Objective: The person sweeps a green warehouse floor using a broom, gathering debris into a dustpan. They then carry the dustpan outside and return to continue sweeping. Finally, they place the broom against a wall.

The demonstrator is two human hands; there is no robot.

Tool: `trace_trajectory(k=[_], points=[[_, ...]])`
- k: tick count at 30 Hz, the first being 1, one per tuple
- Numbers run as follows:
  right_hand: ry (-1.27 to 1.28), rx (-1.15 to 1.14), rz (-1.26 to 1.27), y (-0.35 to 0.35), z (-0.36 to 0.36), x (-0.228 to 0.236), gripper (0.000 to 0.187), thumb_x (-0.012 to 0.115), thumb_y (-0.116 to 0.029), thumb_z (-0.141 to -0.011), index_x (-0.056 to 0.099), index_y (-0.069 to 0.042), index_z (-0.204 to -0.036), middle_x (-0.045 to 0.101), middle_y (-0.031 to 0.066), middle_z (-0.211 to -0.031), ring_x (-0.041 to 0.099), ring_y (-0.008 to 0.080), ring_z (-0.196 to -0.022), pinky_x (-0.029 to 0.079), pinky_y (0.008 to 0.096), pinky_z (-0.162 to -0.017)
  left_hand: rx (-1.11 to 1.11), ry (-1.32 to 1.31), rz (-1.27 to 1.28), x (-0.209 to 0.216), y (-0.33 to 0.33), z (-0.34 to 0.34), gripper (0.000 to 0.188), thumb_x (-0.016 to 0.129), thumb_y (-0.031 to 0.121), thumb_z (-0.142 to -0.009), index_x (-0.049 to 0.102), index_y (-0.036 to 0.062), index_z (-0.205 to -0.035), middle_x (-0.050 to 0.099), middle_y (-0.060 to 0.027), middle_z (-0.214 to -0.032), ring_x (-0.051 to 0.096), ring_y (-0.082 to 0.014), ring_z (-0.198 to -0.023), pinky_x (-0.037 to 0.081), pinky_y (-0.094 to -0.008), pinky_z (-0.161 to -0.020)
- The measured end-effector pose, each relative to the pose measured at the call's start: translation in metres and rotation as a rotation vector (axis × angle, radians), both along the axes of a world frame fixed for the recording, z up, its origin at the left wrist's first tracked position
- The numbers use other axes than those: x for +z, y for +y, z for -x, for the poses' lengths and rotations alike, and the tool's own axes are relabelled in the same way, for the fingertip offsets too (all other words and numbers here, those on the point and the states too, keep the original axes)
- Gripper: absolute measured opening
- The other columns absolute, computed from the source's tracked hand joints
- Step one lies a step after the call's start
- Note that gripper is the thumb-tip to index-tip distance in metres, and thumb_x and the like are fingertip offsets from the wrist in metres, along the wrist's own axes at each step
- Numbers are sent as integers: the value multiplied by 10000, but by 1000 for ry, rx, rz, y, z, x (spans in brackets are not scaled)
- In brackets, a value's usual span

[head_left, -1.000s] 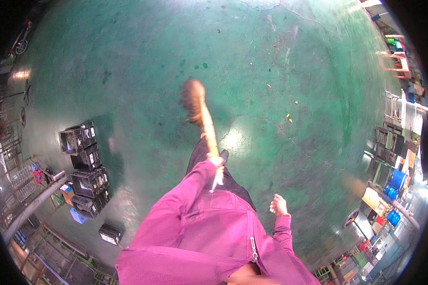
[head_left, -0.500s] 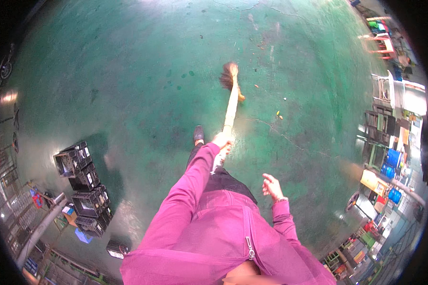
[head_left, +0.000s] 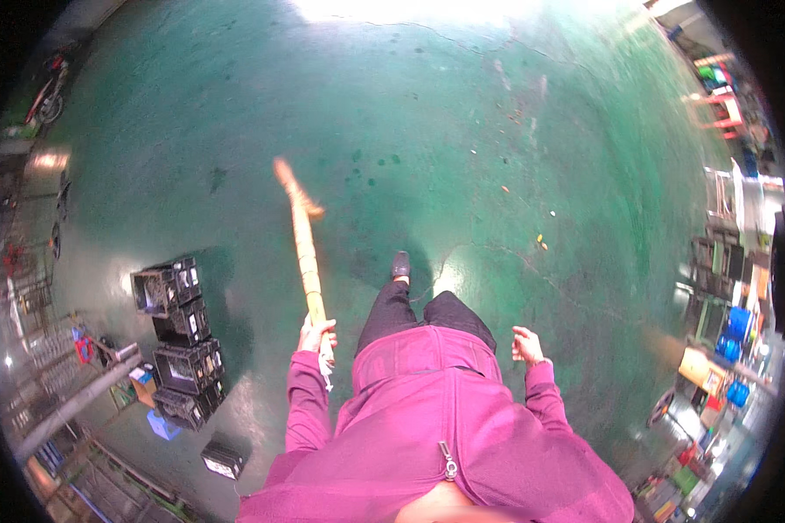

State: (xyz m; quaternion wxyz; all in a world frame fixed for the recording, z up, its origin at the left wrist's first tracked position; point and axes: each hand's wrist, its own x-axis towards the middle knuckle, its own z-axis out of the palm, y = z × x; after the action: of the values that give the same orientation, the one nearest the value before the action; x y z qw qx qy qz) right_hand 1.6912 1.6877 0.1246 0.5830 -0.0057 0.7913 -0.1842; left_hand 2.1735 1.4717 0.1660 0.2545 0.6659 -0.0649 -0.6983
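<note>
My left hand (head_left: 317, 334) is wrapped round the pale, banded handle of a broom (head_left: 306, 260) on my left. The broom slants away from me over the green floor (head_left: 462, 122). Its far end is smeared by motion, so the bristles cannot be made out clearly. A white strip dangles from the near end, just below the hand. My right hand (head_left: 526, 345) hangs at my right side, fingers loosely bent and apart, with nothing seen in it. Small yellow scraps (head_left: 541, 241) and other bits lie on the floor ahead to the right.
Stacked black crates (head_left: 183, 366) stand at left, with a blue box (head_left: 163, 425) and a lone black crate (head_left: 223, 459) nearby. A motorbike (head_left: 51, 94) is at the far left. Along the right edge are a red stool (head_left: 720, 113), blue containers (head_left: 735, 336) and shelving.
The broom has swung from in front of me to the left, with my left arm moving out to that side. My right hand's fingers have curled more. The view has shifted with my step.
</note>
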Motion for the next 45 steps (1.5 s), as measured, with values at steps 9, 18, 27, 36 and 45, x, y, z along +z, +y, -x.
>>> trace_trajectory(k=[9,18,27,36,45], points=[[0,-115,-178,42,13,32,377,436,-90,-805,453,-116,-1181,491,13,-604,473,107,-452,455,284,-400,253,-13,-27,-131,-70,-133,125,414,44,-759,475,-30,-678,350,5,-471,306,-53,-331,257,-177,-286],[3,-101,-195,-15,68,35,377,419,-84,-799,461,-109,-1172,487,14,-604,471,111,-452,452,287,-407,106,384,-587,-208,-115,91,606,278,726,-641,350,137,-520,311,-1,-457,286,-170,-363,266,-318,-403],[-7,-115,-20,-104,129,29,361,422,-88,-817,471,-105,-1174,500,7,-623,485,88,-470,455,253,-404,-626,17,-277,-153,-193,366,200,487,-53,-717,404,89,-830,376,-62,-492,346,-154,-313,307,-319,-279],[19,-166,-44,-132,186,14,346,433,-76,-805,488,-125,-1143,508,3,-597,482,98,-450,450,271,-400,-3,873,-623,-45,-267,340,210,484,-60,-772,374,107,-836,322,32,-519,282,-37,-354,235,-170,-289],[-13,-191,110,-215,197,-11,382,425,-79,-790,474,-96,-1168,492,10,-586,469,103,-436,442,266,-381,57,163,-55,2,-283,208,317,566,-88,-712,432,134,-894,359,20,-564,316,-66,-384,257,-198,-328]])
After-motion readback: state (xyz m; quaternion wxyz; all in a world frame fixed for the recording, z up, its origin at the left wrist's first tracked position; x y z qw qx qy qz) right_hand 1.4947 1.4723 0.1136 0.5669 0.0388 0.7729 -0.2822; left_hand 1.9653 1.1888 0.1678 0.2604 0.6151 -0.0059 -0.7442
